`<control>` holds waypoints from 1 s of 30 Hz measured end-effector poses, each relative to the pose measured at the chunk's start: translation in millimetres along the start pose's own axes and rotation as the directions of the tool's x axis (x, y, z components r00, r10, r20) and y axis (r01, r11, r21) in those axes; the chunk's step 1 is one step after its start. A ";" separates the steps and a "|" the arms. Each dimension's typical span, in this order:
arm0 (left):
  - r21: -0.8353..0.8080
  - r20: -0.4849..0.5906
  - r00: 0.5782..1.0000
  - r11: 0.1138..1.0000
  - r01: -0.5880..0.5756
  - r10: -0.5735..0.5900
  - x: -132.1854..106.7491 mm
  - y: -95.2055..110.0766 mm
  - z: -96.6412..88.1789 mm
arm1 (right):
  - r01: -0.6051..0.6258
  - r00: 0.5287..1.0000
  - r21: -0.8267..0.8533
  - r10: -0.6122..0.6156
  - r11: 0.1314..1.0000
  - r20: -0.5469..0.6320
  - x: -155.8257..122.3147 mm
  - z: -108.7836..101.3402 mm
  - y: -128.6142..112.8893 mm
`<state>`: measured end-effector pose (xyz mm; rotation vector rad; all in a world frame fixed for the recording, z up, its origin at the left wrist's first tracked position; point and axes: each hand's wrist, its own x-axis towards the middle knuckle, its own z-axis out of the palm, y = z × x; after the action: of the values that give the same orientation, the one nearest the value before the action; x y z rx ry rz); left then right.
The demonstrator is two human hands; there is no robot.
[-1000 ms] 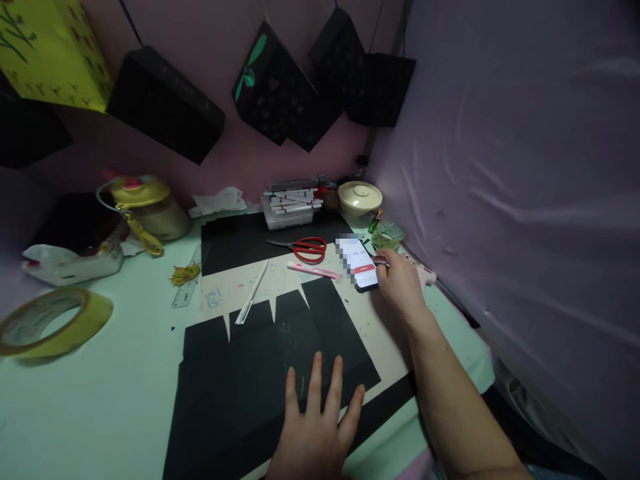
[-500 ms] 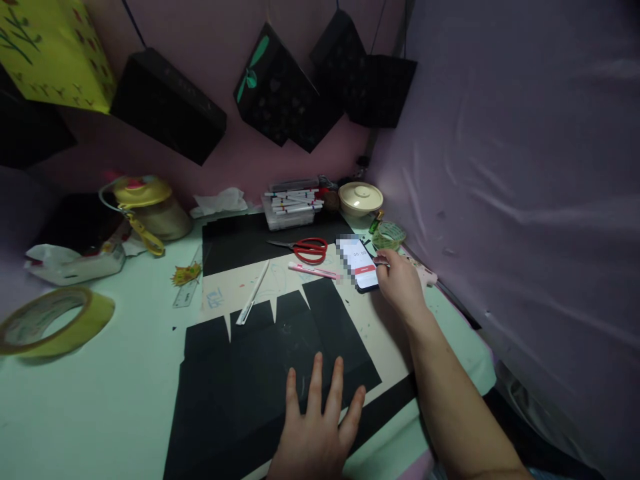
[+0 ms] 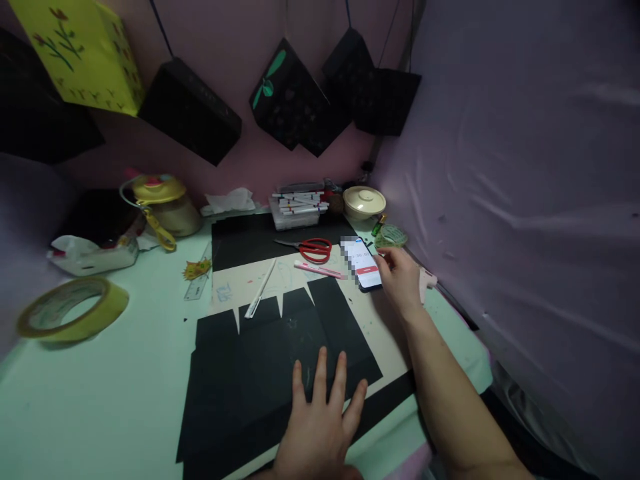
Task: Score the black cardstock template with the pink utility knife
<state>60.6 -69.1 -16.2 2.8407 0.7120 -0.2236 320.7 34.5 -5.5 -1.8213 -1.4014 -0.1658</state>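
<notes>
My left hand (image 3: pixel 317 417) lies flat, fingers spread, on a sheet of black card (image 3: pixel 265 373) with narrow V-shaped notches along its far edge. At the right, my right hand (image 3: pixel 400 277) has its thumb and bent index finger at the right edge of a phone (image 3: pixel 365 273), which lies face up with a red button on its lit screen; the other fingers are curled and partly hidden. Beyond the card lie a white pen (image 3: pixel 261 290), a pink pen (image 3: pixel 317 270) and red-handled scissors (image 3: pixel 315 251). Pale drawn-on paper (image 3: pixel 365 320) shows beneath the card.
Wide yellowish tape (image 3: pixel 113 310) and a ruler (image 3: pixel 197 288) under a dry leaf (image 3: pixel 197 269) are on the left. At the back are a jug (image 3: pixel 170 207), a marker box (image 3: pixel 295 219), a lidded bowl (image 3: pixel 364 202) and a green-tinted tape roll (image 3: pixel 393 237). Dark boxes (image 3: pixel 190 110) hang above.
The view has shifted slightly, moving the scene a little to the right. My left hand stays flat on the card. My right hand's fingers have shifted slightly at the phone's edge.
</notes>
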 end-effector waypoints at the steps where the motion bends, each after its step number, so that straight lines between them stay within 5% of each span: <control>1: -0.009 0.012 1.000 1.000 -0.002 0.002 -0.2 -0.1 -1.9 | -0.018 1.000 0.024 0.018 1.000 -0.010 -0.6 -0.1 -0.8; 13: -0.008 -0.072 0.997 1.000 0.018 -0.019 -0.7 6.1 8.3 | -0.045 0.991 0.076 0.055 0.996 -0.125 -3.7 2.0 -6.4; 30: 0.020 -0.112 0.994 1.000 0.012 -0.010 -0.3 8.5 12.5 | -0.087 0.989 0.133 0.101 0.987 -0.109 -2.3 4.8 1.7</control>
<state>63.2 -79.5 -26.9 2.8879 0.7519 -0.0736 319.6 35.8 -10.8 -1.7393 -1.2152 -0.1274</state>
